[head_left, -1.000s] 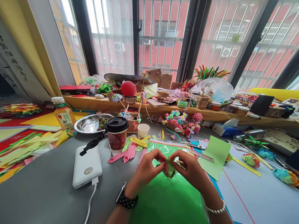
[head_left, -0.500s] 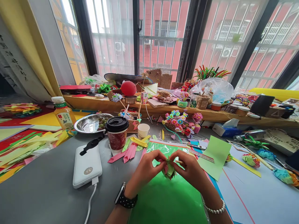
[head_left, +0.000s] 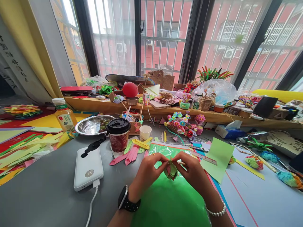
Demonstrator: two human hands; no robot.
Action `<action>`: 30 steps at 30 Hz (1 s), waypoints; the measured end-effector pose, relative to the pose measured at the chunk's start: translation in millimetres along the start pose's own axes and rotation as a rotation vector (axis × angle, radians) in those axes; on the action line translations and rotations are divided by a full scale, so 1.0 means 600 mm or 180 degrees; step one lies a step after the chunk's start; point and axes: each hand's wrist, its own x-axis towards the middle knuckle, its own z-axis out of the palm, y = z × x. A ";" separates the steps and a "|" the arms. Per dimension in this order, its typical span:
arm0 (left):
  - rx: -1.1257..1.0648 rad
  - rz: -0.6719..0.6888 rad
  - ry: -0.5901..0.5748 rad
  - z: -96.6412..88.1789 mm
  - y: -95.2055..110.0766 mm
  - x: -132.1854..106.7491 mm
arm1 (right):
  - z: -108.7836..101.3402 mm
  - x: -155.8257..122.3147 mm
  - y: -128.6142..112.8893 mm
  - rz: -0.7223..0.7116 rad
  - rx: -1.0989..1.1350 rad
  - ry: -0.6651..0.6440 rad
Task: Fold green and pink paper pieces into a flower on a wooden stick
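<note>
A small folded paper piece (head_left: 172, 170) in green and pink hangs between both hands over a bright green sheet (head_left: 170, 201). My left hand (head_left: 148, 172), a black watch on its wrist, pinches the piece from the left. My right hand (head_left: 193, 171), a bead bracelet on its wrist, pinches it from the right, and a thin stick pokes out past its fingers. The fingertips of both hands meet at the top of the piece.
A white power bank (head_left: 88, 168) with a cable lies to the left. A lidded coffee cup (head_left: 118, 135), a small white cup (head_left: 145, 132), pink and yellow paper strips (head_left: 132, 153), a steel bowl (head_left: 91, 125), a juice bottle (head_left: 64, 117), paper flowers (head_left: 183, 123) and a light green sheet (head_left: 219, 156) stand around. The window ledge is crowded.
Both hands have shifted slightly around the folded paper piece, which has turned a little between the fingers. Nothing else on the table has moved.
</note>
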 end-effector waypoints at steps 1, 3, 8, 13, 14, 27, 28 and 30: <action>0.0087 0.0003 0.0029 0.000 0.000 0.000 | 0.001 0.000 0.000 -0.0008 -0.0011 0.0016; 0.0230 0.0026 0.0076 0.000 -0.001 -0.001 | 0.001 -0.001 0.000 -0.0032 -0.0035 0.0034; 0.0318 0.0089 0.0082 0.000 -0.001 0.000 | 0.001 0.001 -0.001 -0.0057 -0.0091 0.0062; 0.0257 0.0200 0.0197 0.004 -0.003 -0.001 | 0.001 0.000 0.001 -0.0091 -0.0022 0.0062; 0.0200 0.0216 0.0216 0.004 -0.003 -0.001 | 0.000 0.000 0.003 -0.0087 0.0037 0.0040; -0.0911 -0.0383 -0.0012 0.004 -0.004 0.003 | -0.010 0.000 0.007 0.0267 0.0777 -0.0336; -0.0968 -0.0408 -0.0046 0.005 -0.004 0.002 | -0.010 0.000 0.006 0.0295 0.0820 -0.0356; -0.1063 -0.0449 -0.0100 0.007 -0.004 0.003 | -0.010 0.001 0.004 0.0347 0.0910 -0.0385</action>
